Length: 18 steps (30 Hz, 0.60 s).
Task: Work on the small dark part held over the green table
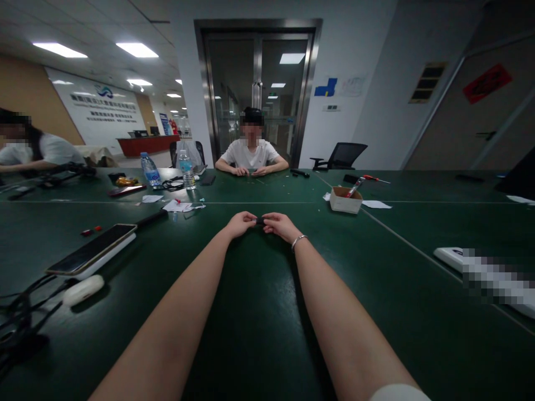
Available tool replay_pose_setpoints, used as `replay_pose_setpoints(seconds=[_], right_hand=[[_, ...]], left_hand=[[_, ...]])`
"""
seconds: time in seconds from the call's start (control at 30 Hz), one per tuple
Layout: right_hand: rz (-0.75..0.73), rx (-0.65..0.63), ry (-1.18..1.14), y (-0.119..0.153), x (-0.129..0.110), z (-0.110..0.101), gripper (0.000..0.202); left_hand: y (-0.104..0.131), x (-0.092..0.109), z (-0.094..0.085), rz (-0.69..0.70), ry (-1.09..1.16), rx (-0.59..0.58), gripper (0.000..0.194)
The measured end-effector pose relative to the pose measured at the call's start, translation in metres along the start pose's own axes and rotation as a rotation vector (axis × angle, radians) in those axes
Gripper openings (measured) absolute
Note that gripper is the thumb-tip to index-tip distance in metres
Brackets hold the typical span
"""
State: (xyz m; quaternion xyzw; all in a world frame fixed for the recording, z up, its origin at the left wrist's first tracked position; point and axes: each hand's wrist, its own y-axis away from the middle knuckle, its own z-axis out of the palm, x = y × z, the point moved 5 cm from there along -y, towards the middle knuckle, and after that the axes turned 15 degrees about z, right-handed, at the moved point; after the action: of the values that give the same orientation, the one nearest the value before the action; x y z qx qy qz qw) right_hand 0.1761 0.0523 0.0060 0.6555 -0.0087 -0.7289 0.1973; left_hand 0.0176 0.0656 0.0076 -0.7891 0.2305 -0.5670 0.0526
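Both my arms reach forward over the dark green table [251, 312]. Between my fingertips is a small black piece [259, 221], too small to name more exactly. My left hand [242, 224] pinches its left end, where a little light-coloured spot shows. My right hand [281, 225] pinches the right end, with a silver bracelet [299, 240] on the wrist. The two hands are close together, just above or resting on the tabletop; which of these I cannot tell.
Left lie a phone [96, 248] on a white box, a white oval device [83, 291] and black cables [20, 317]. Water bottles [186, 170] stand farther back. A small open box [346, 200] is ahead right, a white device [485, 275] far right. A person [251, 150] sits opposite.
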Motion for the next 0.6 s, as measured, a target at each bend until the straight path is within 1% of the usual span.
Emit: replay_pose_setpoints(seconds=[0.1,0.2,0.3,0.43,0.5,0.6], right_hand=[[-0.023,0.049,0.017,0.000,0.001,-0.002,0.019],[-0.041,0.071,0.072,0.001,0.001,-0.001,0.022],[-0.057,0.061,0.100,0.003,0.000,0.001,0.024],[-0.016,0.016,0.036,0.003,0.000,0.002,0.026],[0.008,0.013,0.032,0.001,0.000,0.004,0.021],[0.024,0.061,0.113,0.000,0.000,0.004,0.006]], left_hand=[[0.001,-0.005,0.002,0.000,0.001,0.031,0.020],[0.004,-0.009,0.002,0.057,-0.076,0.081,0.020],[0.009,-0.010,0.004,0.071,-0.100,0.089,0.019],[0.014,-0.004,0.003,0.083,-0.107,0.108,0.020],[0.016,-0.001,0.002,0.091,-0.097,0.106,0.021],[0.016,-0.001,0.003,0.094,-0.083,0.087,0.021]])
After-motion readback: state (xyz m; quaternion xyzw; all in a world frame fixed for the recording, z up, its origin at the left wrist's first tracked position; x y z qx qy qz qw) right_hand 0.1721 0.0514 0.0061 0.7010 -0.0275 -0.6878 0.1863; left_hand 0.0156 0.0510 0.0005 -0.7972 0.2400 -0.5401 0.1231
